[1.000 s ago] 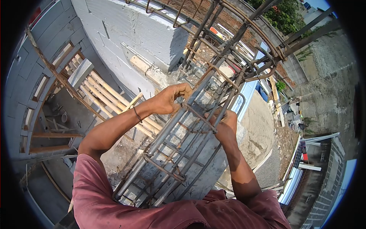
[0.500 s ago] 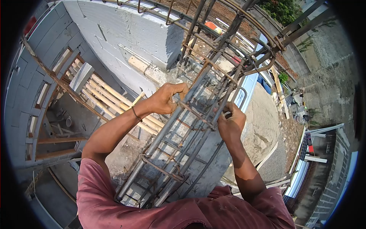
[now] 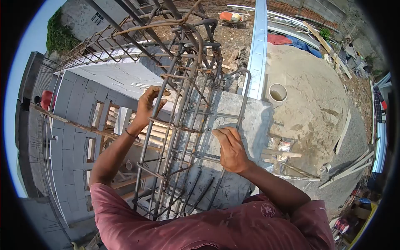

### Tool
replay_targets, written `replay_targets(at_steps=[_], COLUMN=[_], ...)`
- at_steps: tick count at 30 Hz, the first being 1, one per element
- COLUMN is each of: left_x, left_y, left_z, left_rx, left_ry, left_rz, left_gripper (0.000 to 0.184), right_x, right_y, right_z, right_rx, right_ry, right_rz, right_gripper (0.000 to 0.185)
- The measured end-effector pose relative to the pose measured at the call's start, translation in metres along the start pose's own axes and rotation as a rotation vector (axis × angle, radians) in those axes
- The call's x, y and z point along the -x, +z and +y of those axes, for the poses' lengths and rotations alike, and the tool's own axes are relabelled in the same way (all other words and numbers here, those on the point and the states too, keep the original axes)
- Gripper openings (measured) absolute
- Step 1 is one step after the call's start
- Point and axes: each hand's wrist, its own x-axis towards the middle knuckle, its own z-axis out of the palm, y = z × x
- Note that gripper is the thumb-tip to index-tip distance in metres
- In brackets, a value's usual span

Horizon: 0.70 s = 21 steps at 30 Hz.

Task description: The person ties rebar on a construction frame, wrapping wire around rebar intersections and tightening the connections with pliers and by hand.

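A rebar cage of long steel bars and rusty stirrups (image 3: 188, 129) runs up and away in front of me. My left hand (image 3: 146, 108) is at its left side, fingers curled round an outer steel bar (image 3: 155, 112). On the right, my right hand (image 3: 232, 152) has its fingers bent and pressed together, tips pointing left towards the cage. Whatever may be between those fingertips is hidden. A hooked steel bar (image 3: 243, 102) passes behind this hand. Beneath the cage lies a grey concrete surface (image 3: 254, 125).
Upright bars (image 3: 177, 12) and bent rings crowd the far end of the cage. A light block wall (image 3: 73, 104) stands left, with wooden poles (image 3: 156, 135) below. Right are a sand heap (image 3: 308, 83), a bucket (image 3: 278, 92) and a long metal channel (image 3: 257, 50).
My view has swung round, so the cage appears more upright and the sand heap shows more fully. My left hand has shifted to the outer bar; my right hand appears lower and further left.
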Motion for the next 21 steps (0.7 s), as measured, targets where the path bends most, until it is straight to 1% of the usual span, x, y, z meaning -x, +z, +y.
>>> replay_targets(at_steps=[2, 4, 5, 6, 8, 10, 12, 13, 14, 16, 17, 18, 19, 20, 21], left_x=[0.004, 0.016, 0.023, 0.031, 0.045, 0.062, 0.084, 0.099, 0.113, 0.144, 0.166, 0.189, 0.210, 0.233, 0.257], left_y=[-0.022, -0.039, -0.043, -0.049, -0.062, -0.075, -0.078, -0.077, -0.067, -0.055, -0.044, -0.027, -0.015, -0.006, 0.011], left_z=[0.000, 0.007, 0.028, 0.039, 0.087, 0.137, 0.194, 0.217, 0.251, 0.267, 0.295, 0.332, 0.350, 0.357, 0.364], left_rx=[-0.110, -0.105, -0.094, -0.053, -0.133, -0.085, -0.215, -0.273, -0.287, 0.196, -0.063, -0.326, -0.372, -0.541, -0.546], left_ry=[-0.077, -0.183, -0.338, -0.376, -0.409, -0.362, -0.329, -0.213, -0.153, -0.019, 0.074, 0.157, 0.199, 0.282, 0.293], left_rz=[-0.006, 0.082, 0.138, 0.229, 0.270, 0.292, 0.328, 0.313, 0.325, 0.412, 0.411, 0.402, 0.419, 0.451, 0.545], left_gripper=[0.022, 0.019, 0.017, 0.016, 0.018, 0.021, 0.023, 0.025, 0.026, 0.023, 0.024, 0.027, 0.026, 0.025, 0.023], right_x=[0.004, 0.005, 0.004, 0.004, 0.004, 0.004, 0.004, 0.004, 0.006, 0.005, 0.004, 0.002, 0.005, 0.010, 0.013], right_y=[0.000, 0.001, 0.000, 0.001, 0.001, 0.004, 0.006, 0.006, 0.005, 0.004, -0.004, -0.012, -0.018, -0.020, -0.015], right_z=[0.001, 0.006, 0.006, 0.003, 0.001, 0.004, 0.001, 0.000, 0.000, -0.002, -0.015, -0.032, -0.049, -0.064, -0.077], right_rx=[-0.021, -0.066, -0.051, -0.039, -0.028, -0.020, 0.006, 0.008, -0.012, 0.044, 0.024, 0.019, -0.074, -0.164, -0.163], right_ry=[0.007, -0.018, -0.027, -0.036, -0.029, -0.079, -0.116, -0.122, -0.163, -0.172, -0.180, -0.218, -0.339, -0.446, -0.461], right_rz=[0.021, 0.012, 0.038, 0.058, 0.045, 0.042, 0.054, 0.041, 0.006, -0.017, -0.054, -0.068, -0.255, -0.447, -0.464], right_gripper=[0.052, 0.051, 0.050, 0.050, 0.049, 0.050, 0.048, 0.044, 0.044, 0.040, 0.036, 0.036, 0.034, 0.032, 0.032])
